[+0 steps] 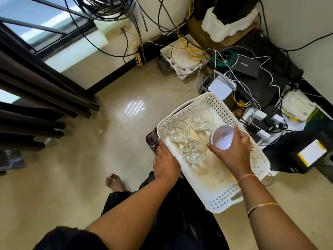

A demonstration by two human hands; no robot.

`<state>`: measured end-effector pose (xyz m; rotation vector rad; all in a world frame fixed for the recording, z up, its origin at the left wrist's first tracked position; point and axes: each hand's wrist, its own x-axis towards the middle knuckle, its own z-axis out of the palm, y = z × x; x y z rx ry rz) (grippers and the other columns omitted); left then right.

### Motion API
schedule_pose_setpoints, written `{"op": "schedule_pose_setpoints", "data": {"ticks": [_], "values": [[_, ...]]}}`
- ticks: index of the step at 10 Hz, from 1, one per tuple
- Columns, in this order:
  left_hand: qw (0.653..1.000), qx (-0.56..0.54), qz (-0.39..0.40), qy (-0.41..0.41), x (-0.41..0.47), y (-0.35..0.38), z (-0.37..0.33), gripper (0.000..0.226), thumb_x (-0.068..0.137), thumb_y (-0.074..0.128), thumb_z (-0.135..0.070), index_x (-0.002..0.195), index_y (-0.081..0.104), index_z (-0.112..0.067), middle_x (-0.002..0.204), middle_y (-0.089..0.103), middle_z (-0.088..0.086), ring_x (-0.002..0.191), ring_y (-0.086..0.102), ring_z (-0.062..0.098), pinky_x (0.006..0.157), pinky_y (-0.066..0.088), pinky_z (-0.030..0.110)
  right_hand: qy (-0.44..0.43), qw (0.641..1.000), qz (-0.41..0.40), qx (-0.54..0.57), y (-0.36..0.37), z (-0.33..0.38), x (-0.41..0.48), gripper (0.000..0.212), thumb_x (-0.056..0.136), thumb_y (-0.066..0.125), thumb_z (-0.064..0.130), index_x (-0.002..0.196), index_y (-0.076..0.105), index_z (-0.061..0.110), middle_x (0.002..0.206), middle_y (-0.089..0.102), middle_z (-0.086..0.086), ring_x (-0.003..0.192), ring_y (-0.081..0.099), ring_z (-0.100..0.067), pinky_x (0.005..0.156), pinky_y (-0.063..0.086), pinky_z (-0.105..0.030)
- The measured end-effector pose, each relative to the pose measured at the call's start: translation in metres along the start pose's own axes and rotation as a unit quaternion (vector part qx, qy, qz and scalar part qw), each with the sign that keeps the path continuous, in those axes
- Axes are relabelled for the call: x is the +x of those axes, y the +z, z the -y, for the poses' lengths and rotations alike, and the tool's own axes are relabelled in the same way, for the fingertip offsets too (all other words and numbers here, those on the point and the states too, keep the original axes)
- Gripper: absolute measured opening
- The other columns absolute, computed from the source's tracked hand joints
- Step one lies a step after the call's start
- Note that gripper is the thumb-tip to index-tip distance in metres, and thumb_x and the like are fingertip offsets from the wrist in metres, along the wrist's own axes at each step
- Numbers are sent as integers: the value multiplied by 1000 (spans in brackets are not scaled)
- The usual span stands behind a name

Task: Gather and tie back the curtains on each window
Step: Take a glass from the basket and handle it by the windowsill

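Note:
Dark brown curtains (pixel 36 83) hang in folds at the left, beside a window (pixel 36 22). Neither hand touches them. A white perforated plastic tray (pixel 223 188) sits on a dark brown stool (pixel 152 141) in front of me. My left hand (pixel 166 161) grips the tray's near left rim. My right hand (pixel 234 150) holds a white cup (pixel 222 137) over the tray's right side. Three cut-glass bowls (pixel 179 130) stand in the tray.
Tangled cables (pixel 223 58), a router (pixel 247 66), power strips (pixel 264 121) and foam packing (pixel 228 24) crowd the far right corner. Glossy beige floor tiles (pixel 90 159) stretch between me and the curtains. My bare foot (pixel 114 181) shows below the tray.

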<state>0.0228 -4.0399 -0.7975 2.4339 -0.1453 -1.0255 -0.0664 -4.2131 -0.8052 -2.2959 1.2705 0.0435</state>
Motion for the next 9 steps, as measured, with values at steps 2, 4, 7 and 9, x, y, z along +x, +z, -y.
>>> {"op": "schedule_pose_setpoints", "data": {"ticks": [2, 4, 7, 9], "values": [[999, -27, 6, -16, 0, 3, 0, 75, 95, 43, -28, 148, -9, -21, 143, 37, 9, 120, 49, 33, 97, 43, 44, 74, 996, 25, 44, 27, -10, 9, 109, 60, 79, 56, 144, 25, 12, 139, 31, -21, 127, 31, -41, 103, 33, -46], [998, -40, 13, -41, 3, 1, 1, 78, 92, 44, -35, 147, -10, -25, 140, 41, 8, 114, 53, 34, 91, 46, 43, 33, 997, 66, -4, 36, -20, 20, 109, 62, 80, 53, 146, 23, 13, 144, 27, -19, 131, 26, -40, 104, 32, -46], [997, -34, 24, -65, 7, 3, 0, 82, 92, 47, -23, 147, -13, -26, 140, 41, 8, 110, 55, 33, 84, 50, 41, -23, 993, 115, -21, 38, -28, 24, 112, 65, 82, 40, 149, 14, 14, 153, 11, -13, 137, 15, -38, 110, 23, -47], [999, 7, 4, -38, 3, -3, 0, 83, 92, 53, -26, 148, -8, -14, 142, 36, 11, 119, 49, 30, 91, 45, 39, -24, 995, 99, 18, 27, -22, 20, 90, 78, 72, 24, 148, 17, 9, 155, 9, -15, 140, 13, -39, 113, 24, -49]]}}
